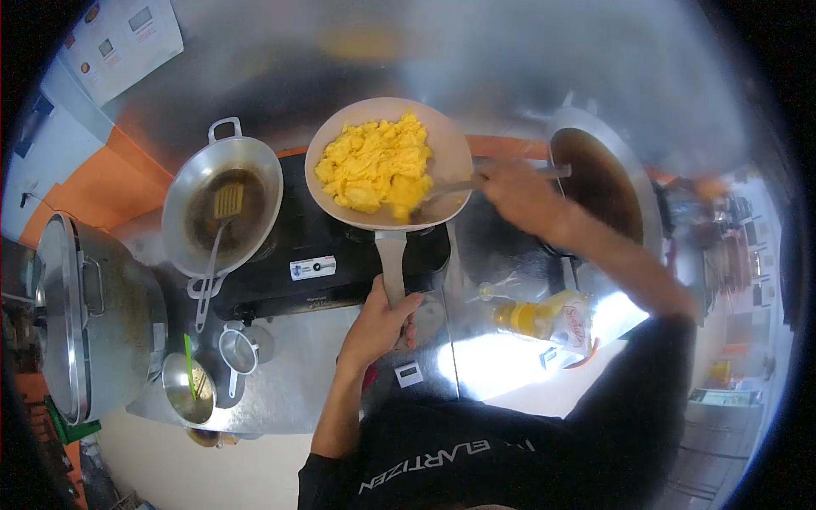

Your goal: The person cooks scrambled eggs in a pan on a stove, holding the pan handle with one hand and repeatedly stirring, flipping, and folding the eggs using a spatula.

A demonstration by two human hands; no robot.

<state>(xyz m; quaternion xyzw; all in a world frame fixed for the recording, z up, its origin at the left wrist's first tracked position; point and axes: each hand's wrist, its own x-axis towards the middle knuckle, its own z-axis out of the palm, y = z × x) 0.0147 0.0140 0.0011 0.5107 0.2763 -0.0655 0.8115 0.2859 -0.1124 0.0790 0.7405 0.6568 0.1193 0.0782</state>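
Observation:
Yellow scrambled eggs (374, 161) lie in a light-coloured frying pan (455, 149) over the black stove. My left hand (374, 327) is closed around the pan's handle (391, 259), below the pan. At the pan's right side my right hand (523, 197) grips a metal utensil (455, 187), whose far end reaches into the eggs and is blurred. The grip end of that utensil sticks out to the right of my fingers.
To the left are a wok (174, 208) with a slotted spatula (226, 204), a large lidded pot (127, 314), a strainer (238, 351) and a small bowl (177, 399). To the right are a large pan of dark liquid (599, 174) and a yellow-capped bottle (531, 319). A small timer (409, 374) lies in front.

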